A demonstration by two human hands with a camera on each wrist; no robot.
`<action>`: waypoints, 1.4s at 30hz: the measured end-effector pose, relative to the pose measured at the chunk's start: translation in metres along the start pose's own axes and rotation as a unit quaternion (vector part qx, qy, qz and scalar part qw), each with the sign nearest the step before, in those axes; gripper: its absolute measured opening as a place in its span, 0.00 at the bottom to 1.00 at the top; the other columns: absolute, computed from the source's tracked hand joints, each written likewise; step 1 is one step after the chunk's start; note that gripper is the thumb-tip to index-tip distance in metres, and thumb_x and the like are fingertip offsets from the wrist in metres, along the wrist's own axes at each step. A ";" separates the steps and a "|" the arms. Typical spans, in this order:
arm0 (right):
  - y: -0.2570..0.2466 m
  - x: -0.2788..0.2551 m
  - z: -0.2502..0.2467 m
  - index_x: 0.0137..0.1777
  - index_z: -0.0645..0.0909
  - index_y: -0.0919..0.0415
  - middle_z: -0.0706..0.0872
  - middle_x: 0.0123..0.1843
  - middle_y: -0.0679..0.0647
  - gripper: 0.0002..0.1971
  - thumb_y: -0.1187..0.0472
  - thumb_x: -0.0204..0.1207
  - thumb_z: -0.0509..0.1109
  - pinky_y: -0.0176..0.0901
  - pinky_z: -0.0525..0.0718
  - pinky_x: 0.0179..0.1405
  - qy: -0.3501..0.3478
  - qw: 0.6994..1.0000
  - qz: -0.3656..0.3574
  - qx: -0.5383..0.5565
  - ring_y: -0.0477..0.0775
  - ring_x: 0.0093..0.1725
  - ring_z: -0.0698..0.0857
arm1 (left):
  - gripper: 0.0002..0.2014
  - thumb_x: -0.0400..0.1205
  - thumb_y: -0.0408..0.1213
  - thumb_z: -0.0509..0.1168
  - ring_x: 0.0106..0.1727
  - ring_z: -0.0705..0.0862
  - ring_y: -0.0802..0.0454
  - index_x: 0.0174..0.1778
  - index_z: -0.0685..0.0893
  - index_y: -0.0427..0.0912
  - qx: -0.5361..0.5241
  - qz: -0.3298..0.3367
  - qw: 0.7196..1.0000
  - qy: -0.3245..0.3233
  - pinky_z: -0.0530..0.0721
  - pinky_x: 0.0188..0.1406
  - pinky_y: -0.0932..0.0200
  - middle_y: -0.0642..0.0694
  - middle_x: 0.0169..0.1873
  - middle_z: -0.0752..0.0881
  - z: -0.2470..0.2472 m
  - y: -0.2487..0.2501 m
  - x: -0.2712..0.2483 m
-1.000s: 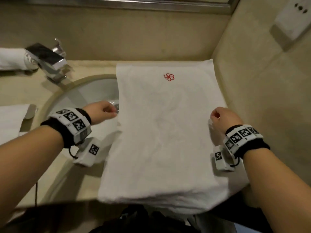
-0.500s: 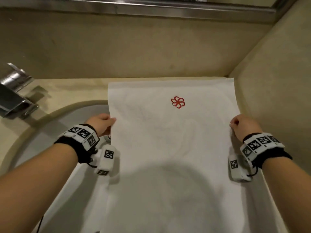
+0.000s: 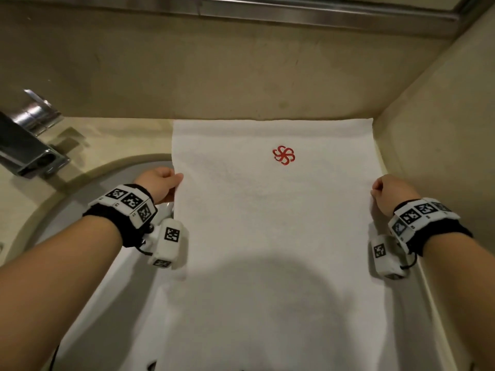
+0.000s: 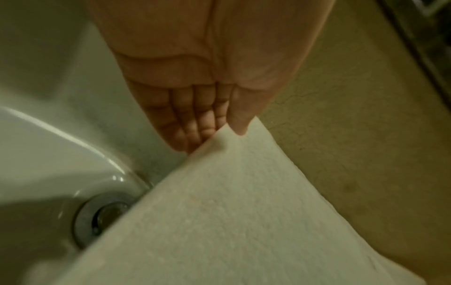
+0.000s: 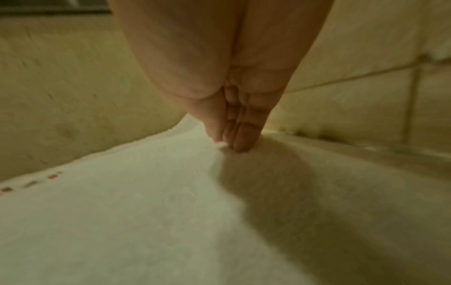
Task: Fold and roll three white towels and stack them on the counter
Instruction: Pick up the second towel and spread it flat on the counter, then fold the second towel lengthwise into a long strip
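A white towel (image 3: 267,236) with a red pinwheel logo (image 3: 283,155) lies lengthwise on the beige counter (image 3: 128,135), its far edge against the back wall. My left hand (image 3: 163,183) pinches the towel's left edge between thumb and fingers, over the sink; the left wrist view shows the left hand (image 4: 219,133) with the thumb on top of the towel (image 4: 231,221). My right hand (image 3: 388,191) pinches the right edge close to the side wall. In the right wrist view the right hand (image 5: 231,142) nips a small fold of the towel (image 5: 146,212).
A chrome faucet (image 3: 26,145) juts over the white sink (image 3: 80,199) at the left; the drain (image 4: 102,217) lies under the towel's left edge. A beige back wall (image 3: 241,76) and a side wall (image 3: 442,129) close the corner. A mirror frame (image 3: 294,12) runs above.
Both hands slid forward along the towel's side edges toward the wall. The view has moved in closer, so the rolled towel and folded towel at the left are out of sight.
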State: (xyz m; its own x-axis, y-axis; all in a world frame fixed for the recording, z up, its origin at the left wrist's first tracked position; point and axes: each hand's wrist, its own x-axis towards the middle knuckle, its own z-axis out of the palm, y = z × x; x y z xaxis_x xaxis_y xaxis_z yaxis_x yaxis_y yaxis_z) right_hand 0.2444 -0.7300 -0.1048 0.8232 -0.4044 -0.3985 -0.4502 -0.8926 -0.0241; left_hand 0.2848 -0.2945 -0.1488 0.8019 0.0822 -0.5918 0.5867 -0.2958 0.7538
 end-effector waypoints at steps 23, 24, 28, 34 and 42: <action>0.127 -0.273 0.118 0.55 0.76 0.67 0.80 0.58 0.66 0.08 0.67 0.77 0.61 0.48 0.77 0.50 0.015 1.000 0.003 -0.011 0.66 0.57 0.81 | 0.13 0.79 0.38 0.62 0.56 0.79 0.46 0.60 0.77 0.48 0.603 0.271 0.745 -0.085 0.77 0.58 0.53 0.46 0.55 0.81 0.048 -0.147 -0.289; 0.129 -0.271 0.118 0.54 0.77 0.67 0.80 0.58 0.66 0.08 0.67 0.77 0.62 0.49 0.77 0.51 0.018 1.000 -0.001 -0.008 0.66 0.56 0.81 | 0.13 0.79 0.38 0.62 0.56 0.80 0.45 0.59 0.78 0.47 0.593 0.280 0.751 -0.078 0.77 0.58 0.53 0.45 0.55 0.82 0.049 -0.150 -0.289; 0.128 -0.272 0.114 0.54 0.77 0.66 0.80 0.58 0.67 0.08 0.66 0.77 0.63 0.50 0.79 0.50 0.029 1.000 0.007 0.010 0.67 0.55 0.82 | 0.15 0.76 0.35 0.65 0.58 0.80 0.45 0.59 0.80 0.48 0.580 0.315 0.747 -0.084 0.76 0.58 0.55 0.46 0.57 0.81 0.044 -0.155 -0.291; 0.070 -0.318 0.112 0.52 0.80 0.64 0.85 0.54 0.65 0.08 0.63 0.75 0.65 0.45 0.75 0.49 0.047 0.982 -0.123 0.132 0.64 0.53 0.82 | 0.20 0.76 0.31 0.64 0.63 0.76 0.46 0.64 0.77 0.50 0.650 0.363 0.659 -0.113 0.75 0.65 0.54 0.48 0.64 0.78 0.015 -0.153 -0.285; -0.091 -0.393 0.153 0.47 0.80 0.57 0.88 0.39 0.54 0.10 0.51 0.76 0.67 0.42 0.80 0.41 -0.133 0.930 -0.253 0.232 0.55 0.39 0.86 | 0.13 0.79 0.38 0.63 0.62 0.77 0.46 0.59 0.81 0.45 0.589 0.377 0.682 -0.212 0.74 0.64 0.54 0.46 0.61 0.81 0.019 -0.123 -0.260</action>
State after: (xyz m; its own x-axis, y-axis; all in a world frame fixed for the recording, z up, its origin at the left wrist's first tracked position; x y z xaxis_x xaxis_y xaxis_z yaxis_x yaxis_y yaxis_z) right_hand -0.0910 -0.4592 -0.0860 0.8833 0.1621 -0.4398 -0.1808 -0.7479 -0.6387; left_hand 0.0021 -0.2979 -0.0935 0.5740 -0.7254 -0.3799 -0.6740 -0.6820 0.2840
